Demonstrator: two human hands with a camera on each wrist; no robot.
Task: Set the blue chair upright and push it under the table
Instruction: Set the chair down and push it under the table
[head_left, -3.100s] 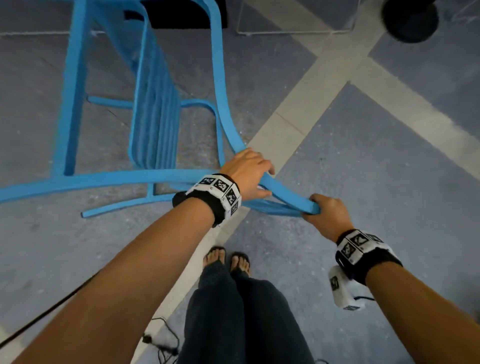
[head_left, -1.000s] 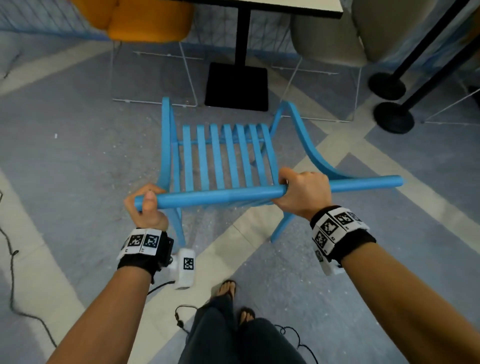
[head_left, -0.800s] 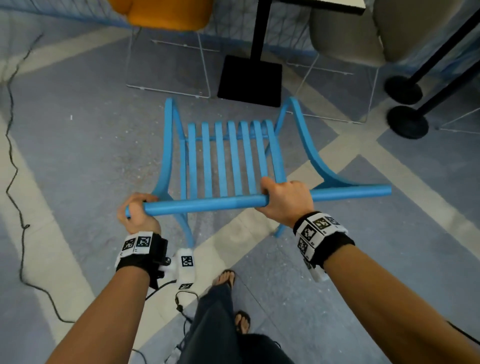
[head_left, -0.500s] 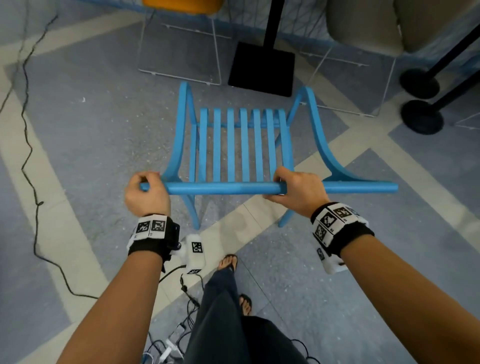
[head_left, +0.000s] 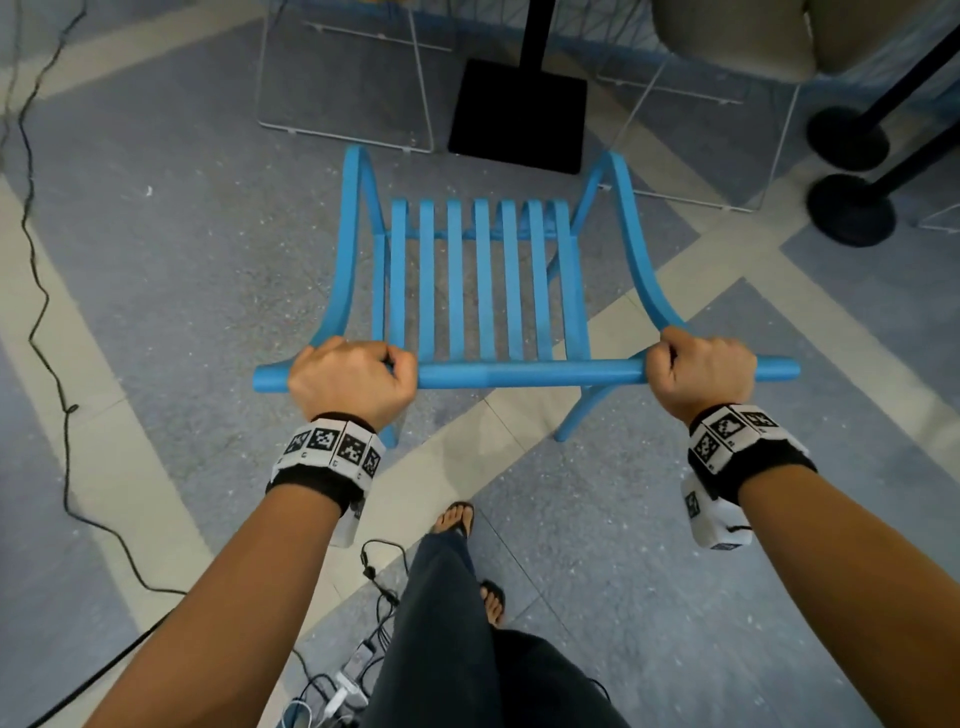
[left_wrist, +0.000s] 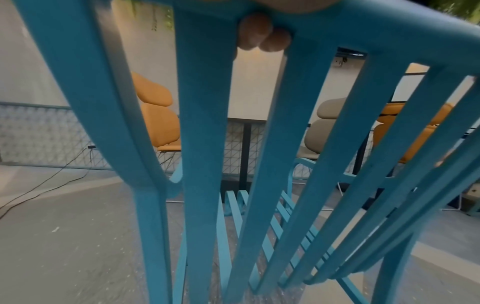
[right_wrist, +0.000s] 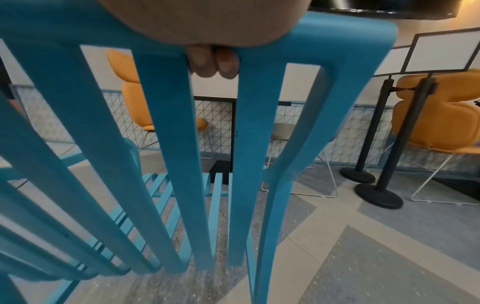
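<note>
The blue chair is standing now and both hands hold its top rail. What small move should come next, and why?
Probably push the blue chair straight forward toward the table's black base. It stands upright, the left hand and right hand grip the top rail, and bare floor still lies between the seat front and the base.
</note>
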